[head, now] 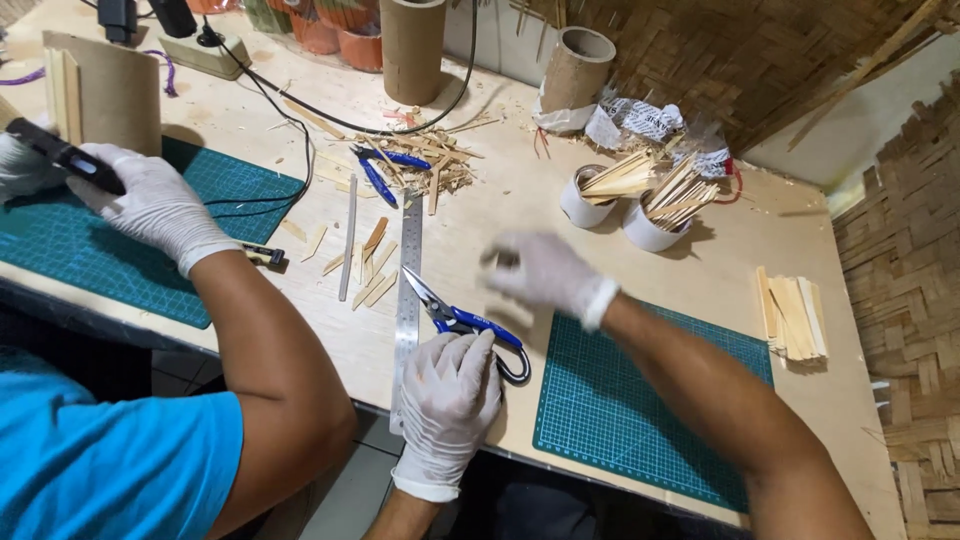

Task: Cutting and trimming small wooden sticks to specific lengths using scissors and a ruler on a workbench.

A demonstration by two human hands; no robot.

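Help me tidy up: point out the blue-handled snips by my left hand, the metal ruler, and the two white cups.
blue-handled snips (470, 322), head view, on the blue handle.
metal ruler (409, 270), head view, on its bare middle.
white cups (645, 232), head view, on the right cup's wall.

Left hand (450, 385) curls closed; right hand (545, 272), blurred, seems spread open.

Right hand (545, 272) is motion-blurred; its grip cannot be told.
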